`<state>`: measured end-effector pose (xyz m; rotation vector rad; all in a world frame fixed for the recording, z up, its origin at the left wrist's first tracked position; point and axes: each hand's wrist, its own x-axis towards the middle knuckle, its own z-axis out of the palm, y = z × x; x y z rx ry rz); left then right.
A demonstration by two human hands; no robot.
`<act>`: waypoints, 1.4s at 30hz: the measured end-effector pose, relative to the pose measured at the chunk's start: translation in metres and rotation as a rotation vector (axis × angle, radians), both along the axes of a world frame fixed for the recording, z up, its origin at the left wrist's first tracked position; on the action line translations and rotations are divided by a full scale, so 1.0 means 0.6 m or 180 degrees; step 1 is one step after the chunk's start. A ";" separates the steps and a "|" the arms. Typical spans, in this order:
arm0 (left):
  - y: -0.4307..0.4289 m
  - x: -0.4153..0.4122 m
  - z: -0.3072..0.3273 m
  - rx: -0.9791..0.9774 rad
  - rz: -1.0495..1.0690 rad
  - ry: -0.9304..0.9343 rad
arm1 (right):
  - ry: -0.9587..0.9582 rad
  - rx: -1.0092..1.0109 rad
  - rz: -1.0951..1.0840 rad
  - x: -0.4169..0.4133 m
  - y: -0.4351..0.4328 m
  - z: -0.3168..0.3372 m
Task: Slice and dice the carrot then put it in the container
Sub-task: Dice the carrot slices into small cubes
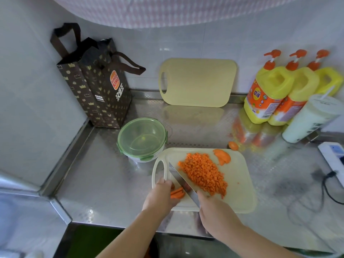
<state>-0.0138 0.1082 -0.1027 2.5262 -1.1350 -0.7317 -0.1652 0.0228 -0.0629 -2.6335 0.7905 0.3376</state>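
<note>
- A pale cutting board (236,183) lies flat on the shiny metal counter (104,175), close to the front edge.
- A big heap of diced carrot (202,174) sits in the middle of the board. The bits are tiny and orange.
- The right hand (216,209) is wrapped tight around the handle of a knife (183,181). The handle is hidden inside the fist.
- The knife blade points away from the person, toward the hole in the board's end. It lies just beside the left edge of the heap.
- The left hand (162,194) is on the near left corner of the board. Its bent fingers hold down some carrot sticks (177,193) right by the blade.
- A few flat carrot slices (222,156) lie at the far side of the board, apart from the heap.
- One small carrot end (233,145) lies on the counter, just past the board.
- The round container (142,139) stands just behind the board's left corner. Its green lid is on, and I see no carrot in it.
- A second board (197,82) leans upright on the back wall.
- A dark paper bag (96,84) stands in the left corner.
- Three yellow soap bottles (270,94) stand in a row on the right, with a white cup (310,118) in front of them.
- A white power strip (333,157) lies at the far right edge.
</note>
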 end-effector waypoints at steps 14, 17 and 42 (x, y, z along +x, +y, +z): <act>-0.026 -0.017 0.002 -0.0114 0.0316 0.0001 | -0.0066 -0.0060 0.0041 -0.006 -0.027 0.000; -0.026 -0.022 0.005 -0.0118 0.0384 0.0035 | -0.0054 -0.0153 0.0148 -0.005 -0.030 -0.003; -0.017 -0.028 0.005 0.0082 0.0291 -0.0256 | -0.0416 0.0077 -0.0335 -0.012 -0.012 -0.002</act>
